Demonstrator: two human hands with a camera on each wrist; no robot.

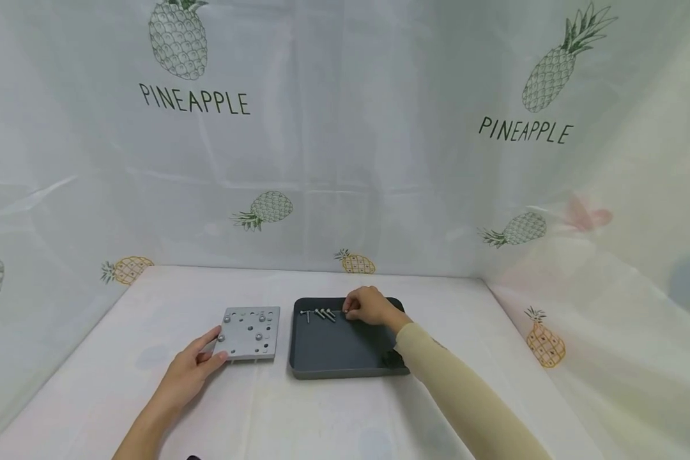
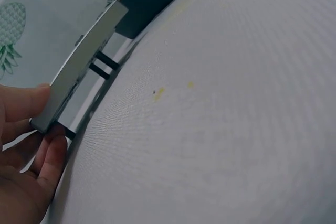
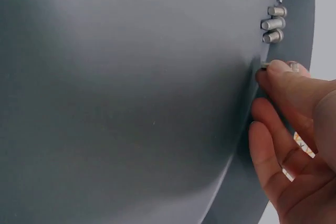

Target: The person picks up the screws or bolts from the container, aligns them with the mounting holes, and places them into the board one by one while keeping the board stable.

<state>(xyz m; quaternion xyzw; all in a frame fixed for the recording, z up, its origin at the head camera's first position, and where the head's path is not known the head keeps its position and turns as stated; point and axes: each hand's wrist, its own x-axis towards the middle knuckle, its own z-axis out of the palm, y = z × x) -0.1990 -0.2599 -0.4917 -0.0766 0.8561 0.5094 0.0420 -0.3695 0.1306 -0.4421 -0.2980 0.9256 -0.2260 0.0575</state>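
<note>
A square grey metal plate (image 1: 243,342) with holes lies left of the tray, several bolts (image 1: 259,337) standing in it. My left hand (image 1: 185,378) grips its near left corner, thumb on the edge and fingers partly beneath. Dark pegs (image 2: 107,60) stick out below the plate in the left wrist view. Over the far side of the dark grey tray (image 1: 345,358), my right hand (image 1: 370,306) pinches a small bolt (image 3: 295,67) between thumb and forefinger, mostly covered by the fingertips. Several more bolts (image 3: 273,24) lie along the tray's far wall beside this hand.
A white cloth covers the table (image 1: 316,421), and a pineapple-print curtain (image 1: 345,147) hangs behind and at the sides. A small dark object (image 1: 193,457) shows at the bottom edge. The tray's raised rim surrounds the loose bolts.
</note>
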